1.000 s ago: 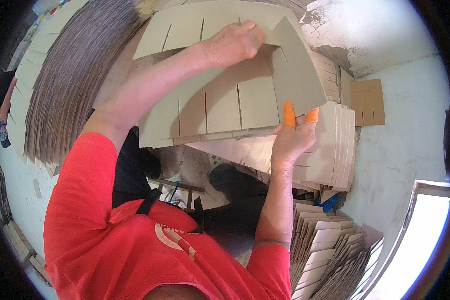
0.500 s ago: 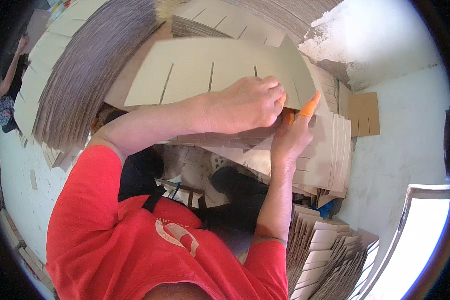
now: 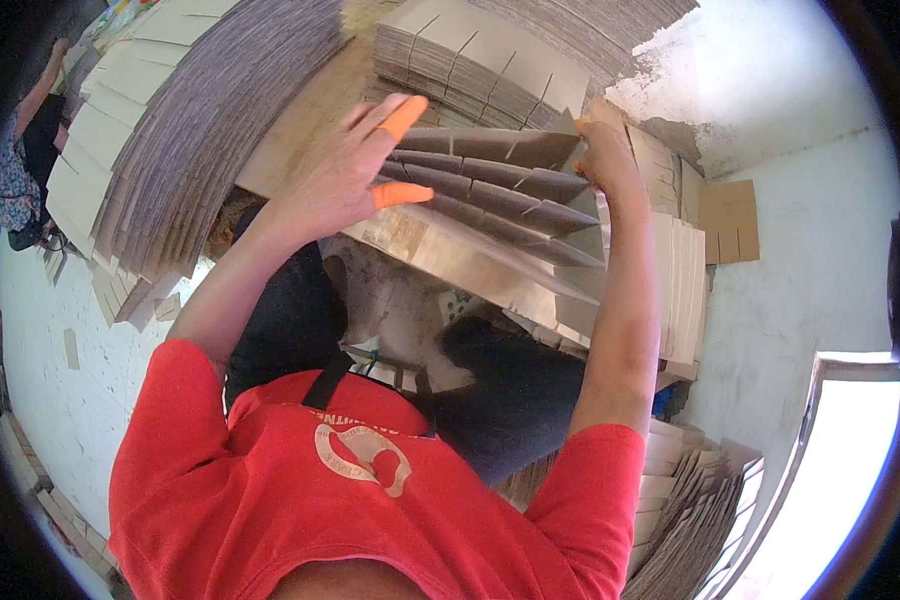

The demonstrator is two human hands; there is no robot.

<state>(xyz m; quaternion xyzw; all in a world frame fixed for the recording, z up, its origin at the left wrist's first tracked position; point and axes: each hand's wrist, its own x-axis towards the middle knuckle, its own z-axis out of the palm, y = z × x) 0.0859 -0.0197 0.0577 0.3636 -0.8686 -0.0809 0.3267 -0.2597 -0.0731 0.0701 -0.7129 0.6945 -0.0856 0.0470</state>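
Observation:
Several slotted cardboard strips [image 3: 490, 185] stand on edge above the bench, spread apart like a fan at the right. At their right end my right hand [image 3: 606, 155] is closed on the strips, with orange coverings on its fingers partly visible. My left hand [image 3: 345, 180] is at their left end, its orange-covered thumb and finger stretched wide apart. Whether the left fingers press on the cardboard is hard to see. Beneath the strips runs the pale bench edge [image 3: 450, 258].
A tall leaning row of slotted cardboard sheets [image 3: 215, 120] fills the left. A slotted stack [image 3: 480, 60] lies behind the strips, with more cardboard [image 3: 678, 285] at right. Further bundles [image 3: 685, 500] stand low on the right. Another person's arm [image 3: 42, 85] shows at far left.
The broad flat sheet under my hands is out of sight, and fanned upright strips show instead. My left hand moved left and spread its fingers; my right hand moved up to the strips' right end.

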